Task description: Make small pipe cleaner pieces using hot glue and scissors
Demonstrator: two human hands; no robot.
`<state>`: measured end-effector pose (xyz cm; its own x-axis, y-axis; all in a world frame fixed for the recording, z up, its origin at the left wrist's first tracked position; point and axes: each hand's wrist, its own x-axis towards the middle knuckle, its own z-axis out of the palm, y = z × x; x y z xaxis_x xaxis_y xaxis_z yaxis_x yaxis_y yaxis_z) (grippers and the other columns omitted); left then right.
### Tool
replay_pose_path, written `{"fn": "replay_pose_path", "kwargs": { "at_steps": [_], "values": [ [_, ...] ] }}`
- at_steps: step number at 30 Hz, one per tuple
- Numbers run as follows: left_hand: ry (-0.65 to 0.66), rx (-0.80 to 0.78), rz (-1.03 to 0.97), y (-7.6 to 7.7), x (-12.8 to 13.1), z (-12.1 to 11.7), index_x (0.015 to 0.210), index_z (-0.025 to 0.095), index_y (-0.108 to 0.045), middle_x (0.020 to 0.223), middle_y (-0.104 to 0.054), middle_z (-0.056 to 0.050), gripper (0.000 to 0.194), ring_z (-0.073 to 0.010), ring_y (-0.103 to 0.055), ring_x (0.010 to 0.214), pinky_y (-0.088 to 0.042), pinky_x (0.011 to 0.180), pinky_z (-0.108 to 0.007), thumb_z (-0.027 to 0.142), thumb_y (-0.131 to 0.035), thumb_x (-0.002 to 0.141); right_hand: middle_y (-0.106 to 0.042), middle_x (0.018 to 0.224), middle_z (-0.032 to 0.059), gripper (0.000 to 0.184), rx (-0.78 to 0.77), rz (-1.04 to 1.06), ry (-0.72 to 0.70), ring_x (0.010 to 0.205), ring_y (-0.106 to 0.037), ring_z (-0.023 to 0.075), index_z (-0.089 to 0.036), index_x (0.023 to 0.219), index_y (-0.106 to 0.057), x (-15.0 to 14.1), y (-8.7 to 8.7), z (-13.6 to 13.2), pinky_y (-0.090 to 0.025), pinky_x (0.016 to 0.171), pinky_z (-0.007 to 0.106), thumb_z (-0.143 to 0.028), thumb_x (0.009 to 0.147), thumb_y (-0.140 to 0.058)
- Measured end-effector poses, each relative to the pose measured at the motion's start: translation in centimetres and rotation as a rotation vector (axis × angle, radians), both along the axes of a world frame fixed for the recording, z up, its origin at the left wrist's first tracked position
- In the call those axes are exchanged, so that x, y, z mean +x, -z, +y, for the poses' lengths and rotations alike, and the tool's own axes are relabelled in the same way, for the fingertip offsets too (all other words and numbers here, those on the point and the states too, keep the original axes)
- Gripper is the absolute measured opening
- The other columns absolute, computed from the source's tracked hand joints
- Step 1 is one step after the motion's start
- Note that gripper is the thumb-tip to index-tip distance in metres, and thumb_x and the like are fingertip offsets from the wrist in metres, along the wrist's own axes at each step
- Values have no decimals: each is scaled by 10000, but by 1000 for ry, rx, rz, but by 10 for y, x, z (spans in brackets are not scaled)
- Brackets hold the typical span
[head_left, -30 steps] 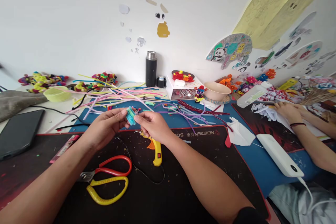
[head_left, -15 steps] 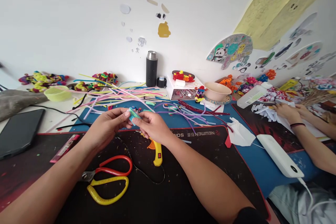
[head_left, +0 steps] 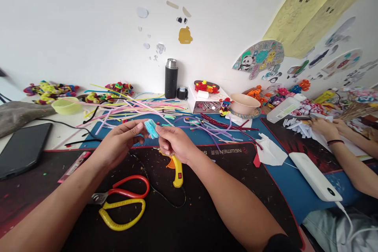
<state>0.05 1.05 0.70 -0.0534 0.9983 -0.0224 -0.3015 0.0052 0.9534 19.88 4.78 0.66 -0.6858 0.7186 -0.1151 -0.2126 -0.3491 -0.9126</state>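
The left hand [head_left: 125,138] is held half-curled beside the small blue piece [head_left: 151,128]; whether contact is made cannot be told. It is pinched by the right hand [head_left: 174,141]. Apparently it is being adjusted; a steady pinch seems needed.

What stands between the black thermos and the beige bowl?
In the head view: a black cup, a white box with things on top, and a multicoloured pipe-cleaner figure.

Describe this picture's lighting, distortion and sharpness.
Head view: soft light, a faint shadow on the wall right of the bottle; head view: wide-angle stretch towards the edges, as in the right forearm; head view: the blue piece is too small for fine detail.
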Motion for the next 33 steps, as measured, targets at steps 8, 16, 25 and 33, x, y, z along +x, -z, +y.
{"fn": "replay_pose_path", "kwargs": {
  "at_steps": [8,16,25,33],
  "values": [
    [96,-25,-73,3,3,-1,988,206,-881,933,-814,-85,347,-155,-623,730,-536,688,-246,373,-983,702,-450,513,-82,540,-8,-21,-87,399,-376,78,-198,755,-540,1,-2,0,-170,444,268,-692,906,-697],
    [54,-13,-125,3,3,0,894,168,-846,851,-772,-57,317,-162,-648,741,-536,703,-252,331,-1003,672,-521,553,-62,539,-16,-35,-71,408,-425,78,-189,803,-575,-1,3,0,-194,425,248,-701,890,-719],
    [9,31,-24,0,6,-1,823,203,-820,739,-716,-3,309,-137,-589,663,-493,647,-240,395,-1005,668,-530,558,-71,534,10,-67,-13,413,-429,76,-203,805,-554,-1,-1,-2,-205,421,244,-700,870,-738],
    [62,-4,-37,4,5,0,952,180,-862,894,-792,-83,389,-162,-627,745,-530,709,-250,461,-974,708,-518,545,-74,519,7,-20,-43,411,-423,81,-200,820,-576,-1,0,-2,-204,424,253,-691,875,-734]
  ]
}}
